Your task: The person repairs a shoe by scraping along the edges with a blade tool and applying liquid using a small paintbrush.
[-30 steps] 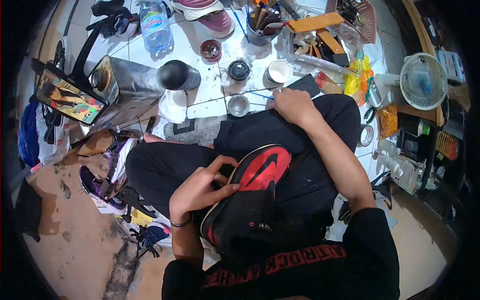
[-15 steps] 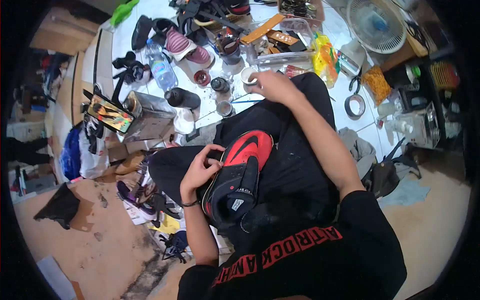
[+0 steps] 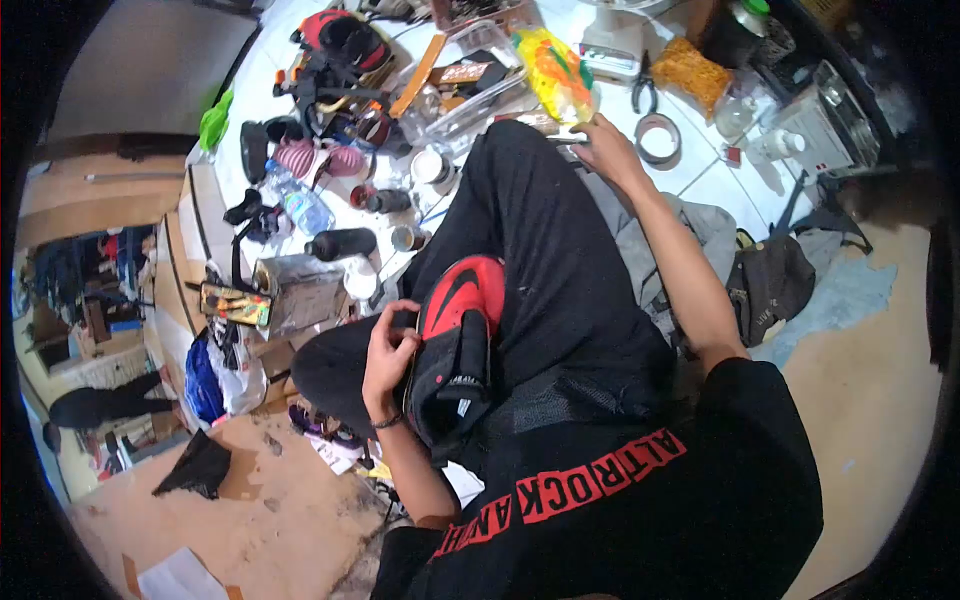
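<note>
A red and black shoe (image 3: 462, 345) with a black swoosh rests on the dark trousers, toe pointing away. My left hand (image 3: 390, 350) grips its left edge, thumb and fingers bent at the side of the toe area. My right hand (image 3: 606, 150) is stretched out past the raised knee, beside the yellow and orange plastic bag (image 3: 556, 75). Its fingers are partly bent near the floor; whether something small is between them is too unclear to tell. A white-topped cup (image 3: 429, 168) and a small dark jar (image 3: 388, 201) stand beyond the knee.
A roll of tape (image 3: 658, 139) and pliers (image 3: 645, 93) lie right of my right hand. A clear tray (image 3: 477, 116) holds scraps. At left are a water bottle (image 3: 302, 203), a black bottle (image 3: 341, 244), a metal can (image 3: 306, 292) and a phone (image 3: 233, 304). Grey cloth (image 3: 700, 235) lies at right.
The view has swung to the right. My right hand has gone from the blue stick, past the white-topped cup, to beside the plastic bag. My left hand has stayed on the shoe.
</note>
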Motion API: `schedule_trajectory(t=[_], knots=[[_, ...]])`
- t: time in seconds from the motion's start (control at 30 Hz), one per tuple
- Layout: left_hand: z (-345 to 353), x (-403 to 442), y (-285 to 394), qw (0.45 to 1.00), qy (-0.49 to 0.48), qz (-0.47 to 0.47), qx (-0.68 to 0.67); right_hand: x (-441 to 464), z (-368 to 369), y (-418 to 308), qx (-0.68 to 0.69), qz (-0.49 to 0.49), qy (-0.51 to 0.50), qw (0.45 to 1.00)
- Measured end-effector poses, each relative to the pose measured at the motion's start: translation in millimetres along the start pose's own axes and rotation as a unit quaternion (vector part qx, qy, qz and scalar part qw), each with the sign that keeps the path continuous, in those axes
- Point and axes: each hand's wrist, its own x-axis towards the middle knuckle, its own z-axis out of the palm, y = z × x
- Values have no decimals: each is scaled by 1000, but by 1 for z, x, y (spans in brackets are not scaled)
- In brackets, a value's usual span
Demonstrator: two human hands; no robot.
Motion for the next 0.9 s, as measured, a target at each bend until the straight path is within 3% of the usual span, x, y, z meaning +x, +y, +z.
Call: schedule_trajectory(t=[0.1,0.17,0.3,0.37,0.43,0.5,0.57,0.63,0.73,0.77,0.8,0.9], knots=[[4,1,6,1000,8,2,10,15,40,24,-55,6,-14,998],[4,0,6,1000,7,-7,-4,19,32,20,-51,5,-40,998],[-1,3,-12,1000,12,9,-18,18,-6,25,-168,-21,-123,978],[-4,4,-25,999,10,20,-48,15,-42,15,-142,-9,-118,983],[-6,11,-36,998,2,30,-61,18,-84,-30,-95,46,-48,993],[-9,11,-37,998,-14,21,-55,26,-117,-70,15,-2,49,999],[-15,14,-38,998,-26,36,-53,30,-125,-138,217,-58,68,972],[-19,14,-34,997,-31,56,-45,35,-98,-200,293,-103,4,951],[-26,17,-36,995,-40,52,-79,46,-10,-268,215,-119,-152,957],[-33,18,-31,994,-54,29,-90,50,19,-281,157,-213,-178,948],[-34,20,-37,990,-52,37,-124,52,48,-286,141,-244,-226,932],[-42,25,-46,987,-81,33,-138,48,107,-280,112,-210,-288,927]])
